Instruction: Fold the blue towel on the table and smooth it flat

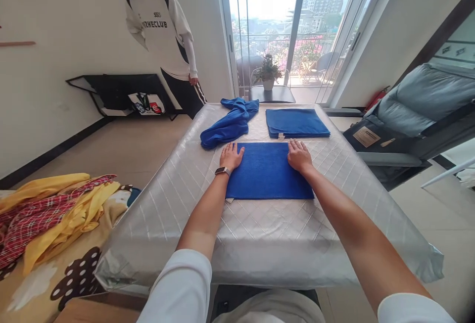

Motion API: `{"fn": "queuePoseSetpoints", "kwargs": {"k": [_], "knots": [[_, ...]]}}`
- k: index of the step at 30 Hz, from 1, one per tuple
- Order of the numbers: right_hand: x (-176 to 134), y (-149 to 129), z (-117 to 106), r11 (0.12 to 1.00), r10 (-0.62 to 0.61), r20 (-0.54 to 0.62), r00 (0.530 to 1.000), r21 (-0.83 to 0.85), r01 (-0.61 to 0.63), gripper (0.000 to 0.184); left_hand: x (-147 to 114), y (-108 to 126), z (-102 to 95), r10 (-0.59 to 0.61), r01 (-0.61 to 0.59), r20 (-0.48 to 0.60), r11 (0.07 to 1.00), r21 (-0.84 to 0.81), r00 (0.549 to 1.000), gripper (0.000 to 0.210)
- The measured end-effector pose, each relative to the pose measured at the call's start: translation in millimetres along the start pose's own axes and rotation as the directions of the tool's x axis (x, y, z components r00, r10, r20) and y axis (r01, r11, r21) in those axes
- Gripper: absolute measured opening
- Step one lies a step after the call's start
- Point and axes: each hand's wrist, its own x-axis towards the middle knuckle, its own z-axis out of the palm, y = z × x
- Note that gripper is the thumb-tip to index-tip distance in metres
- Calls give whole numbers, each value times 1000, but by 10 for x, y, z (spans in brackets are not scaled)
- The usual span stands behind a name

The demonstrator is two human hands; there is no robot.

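A blue towel [269, 172] lies flat in a rectangle on the silver table cover [270, 244]. On its far left corner rests my left hand [230, 157], fingers stretched out and thumb apart. My right hand [299, 156] lies over the far right corner, its fingers pointing away from me. Neither hand lifts the cloth. Beyond it to the right is a neatly folded blue towel stack [297, 122] with a small white tag at its near edge. A crumpled blue towel [232, 122] sits at the far left of the table.
Past the table's far left corner stands a person [163, 31]. A potted plant [267, 73] is on a chair before the glass door. At right is a grey recliner [411, 100]; at lower left, yellow and red plaid cloths [55, 214] lie on a patterned surface.
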Motion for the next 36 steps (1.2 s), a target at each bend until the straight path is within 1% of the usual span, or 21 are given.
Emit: {"fn": "queuePoseSetpoints", "kwargs": {"k": [1,3,5,8,10,12,14,16,18,20,22,25,27,28,29,31,33,36], "knots": [[-51,-30,-30,1000,-7,9,1000,-3,7,63,-4,6,-7,1,-1,3,1000,2,1000,77],[-167,-73,-66,999,40,50,998,2,-40,64,-8,16,-10,-1,1,3,1000,2,1000,78],[-287,-86,-64,995,96,122,988,13,-98,68,-6,22,-3,-5,5,-3,1000,3,1000,77],[-426,-55,-12,991,116,225,967,36,-128,71,2,23,8,-11,11,-15,1000,10,1000,74],[-471,-29,28,989,120,249,961,51,-137,71,0,18,1,-3,3,-8,1000,18,1000,74],[-482,-17,53,989,118,242,963,61,-136,71,-19,18,-27,-8,9,-9,999,32,1000,74],[-477,-21,62,989,115,233,966,66,-133,71,-63,48,-75,-3,7,-69,998,57,998,70],[-470,-37,60,988,113,228,967,75,-133,71,-128,145,-128,71,-56,-168,994,92,983,65],[-467,-53,57,987,116,231,966,85,-139,72,-205,349,-158,184,-160,-230,980,121,956,61],[-471,-62,58,986,118,231,966,92,-142,72,-289,672,-139,279,-257,-224,959,122,934,57],[-482,-58,62,986,117,227,967,93,-141,72,-381,1078,-55,377,-364,-179,926,102,909,55],[-512,-30,67,992,87,221,971,71,-105,69,-525,1658,145,548,-544,-82,837,63,833,58],[-533,-10,63,997,53,219,974,50,-65,69,-602,1898,269,616,-614,-21,788,41,788,56],[-540,-5,60,998,42,216,976,44,-53,69,-628,1953,314,629,-628,6,777,31,778,55],[-544,-4,55,998,41,211,977,44,-51,68,-645,1964,343,624,-624,25,781,23,781,54],[-543,-13,44,995,63,206,977,58,-76,66,-656,1869,354,573,-574,49,819,14,818,56],[-531,-30,35,991,86,204,975,82,-104,66,-656,1654,311,506,-508,66,861,17,860,63],[-510,-48,33,987,100,203,974,108,-124,71,-677,1197,193,429,-434,101,900,40,898,74]]}}
